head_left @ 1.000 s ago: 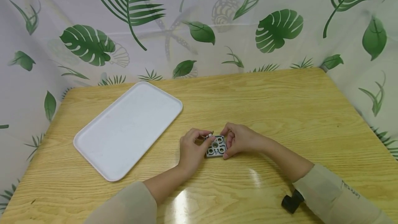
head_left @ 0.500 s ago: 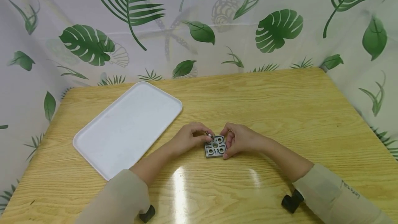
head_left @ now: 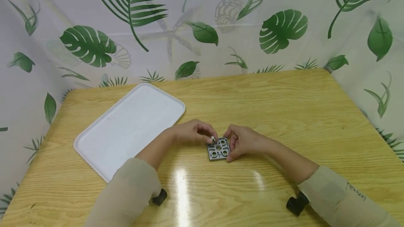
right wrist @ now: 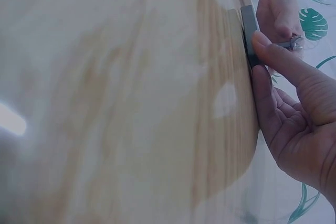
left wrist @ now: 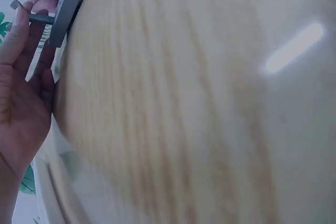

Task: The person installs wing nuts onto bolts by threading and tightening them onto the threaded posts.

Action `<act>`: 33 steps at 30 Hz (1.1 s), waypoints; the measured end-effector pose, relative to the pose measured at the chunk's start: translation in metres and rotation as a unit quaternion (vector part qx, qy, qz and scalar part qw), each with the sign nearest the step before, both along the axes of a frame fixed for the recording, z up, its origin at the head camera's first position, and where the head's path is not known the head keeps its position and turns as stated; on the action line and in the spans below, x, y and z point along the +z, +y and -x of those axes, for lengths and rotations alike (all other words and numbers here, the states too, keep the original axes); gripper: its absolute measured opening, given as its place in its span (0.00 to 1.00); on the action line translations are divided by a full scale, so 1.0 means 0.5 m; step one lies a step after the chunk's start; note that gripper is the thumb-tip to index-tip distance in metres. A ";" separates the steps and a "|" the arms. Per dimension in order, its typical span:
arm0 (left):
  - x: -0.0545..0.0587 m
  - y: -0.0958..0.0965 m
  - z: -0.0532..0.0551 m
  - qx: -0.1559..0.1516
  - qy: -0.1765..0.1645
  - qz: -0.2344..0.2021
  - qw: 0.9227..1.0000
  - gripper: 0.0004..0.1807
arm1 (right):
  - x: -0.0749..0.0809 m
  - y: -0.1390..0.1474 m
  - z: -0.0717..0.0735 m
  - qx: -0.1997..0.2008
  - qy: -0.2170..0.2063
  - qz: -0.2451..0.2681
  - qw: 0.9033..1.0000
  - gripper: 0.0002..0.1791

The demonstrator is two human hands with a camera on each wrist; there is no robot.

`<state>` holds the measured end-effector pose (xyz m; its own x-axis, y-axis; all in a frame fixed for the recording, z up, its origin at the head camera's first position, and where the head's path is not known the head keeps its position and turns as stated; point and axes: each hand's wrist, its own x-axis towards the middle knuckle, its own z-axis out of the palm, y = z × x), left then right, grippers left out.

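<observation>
on yellow wooden table (head_left: 268, 108): left hand (head_left: 192, 131) pinches silver metal screw (head_left: 213, 138) upright over grey square metal plate (head_left: 219, 151); right hand (head_left: 243, 143) grips plate, likely steadying; fingers curled

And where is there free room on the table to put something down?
The table looks bare from the right hand to the right edge, and from the plate back to the leafy cloth. The tray looks bare too. It is crowded at the plate, where the left hand pinches the bolt.
</observation>
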<state>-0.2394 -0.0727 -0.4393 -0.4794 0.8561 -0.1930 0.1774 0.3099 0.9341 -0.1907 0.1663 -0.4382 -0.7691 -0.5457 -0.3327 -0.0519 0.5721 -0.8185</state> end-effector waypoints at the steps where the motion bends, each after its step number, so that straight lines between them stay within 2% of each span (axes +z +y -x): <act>1: -0.002 -0.001 -0.003 0.013 -0.001 0.000 1.000 0.16 | 0.000 0.000 0.000 -0.001 -0.001 0.001 1.000 0.35; 5: -0.008 0.000 -0.028 0.096 0.008 -0.001 0.995 0.25 | -0.001 0.000 0.000 -0.001 0.000 0.000 1.000 0.36; 8: -0.014 0.008 -0.061 0.183 0.026 -0.014 0.983 0.28 | -0.001 -0.001 0.000 0.003 0.008 -0.001 1.000 0.36; 10: -0.021 0.017 -0.087 0.257 0.036 -0.025 0.965 0.30 | 0.000 -0.002 0.000 0.004 0.016 -0.002 1.000 0.36; 12: -0.026 0.027 -0.115 0.331 0.042 -0.038 0.942 0.30 | 0.001 -0.002 -0.001 0.004 0.022 -0.004 1.000 0.36; 14: -0.031 0.038 -0.140 0.384 0.052 -0.048 0.921 0.31 | 0.002 -0.002 -0.002 0.004 0.027 -0.006 1.000 0.36; 15: -0.033 0.043 -0.151 0.401 0.057 -0.049 0.913 0.31 | 0.003 -0.002 -0.002 0.003 0.028 -0.006 1.000 0.36; 17: -0.036 0.051 -0.168 0.416 0.073 -0.051 0.905 0.31 | 0.004 -0.001 -0.003 0.002 0.029 -0.006 1.000 0.36; 20: -0.039 0.059 -0.180 0.423 0.095 -0.051 0.900 0.30 | 0.003 0.000 -0.003 0.004 0.030 -0.002 1.000 0.35; 25: -0.044 0.060 -0.179 0.430 0.121 -0.061 0.893 0.28 | -0.001 0.000 -0.003 0.009 0.030 0.000 1.000 0.36; 30: -0.037 0.064 -0.175 0.434 0.133 -0.074 0.888 0.27 | -0.003 0.001 -0.003 0.007 0.029 -0.003 1.000 0.36; 33: -0.033 0.067 -0.174 0.442 0.139 -0.080 0.883 0.25 | -0.004 0.001 -0.003 0.009 0.029 -0.001 1.000 0.36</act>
<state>-0.1524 -0.0391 -0.4559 -0.9835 0.1299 0.1258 0.1608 0.3104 0.9369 -0.1893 0.1669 -0.4400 -0.7777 -0.5583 -0.2888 -0.1097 0.5730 -0.8122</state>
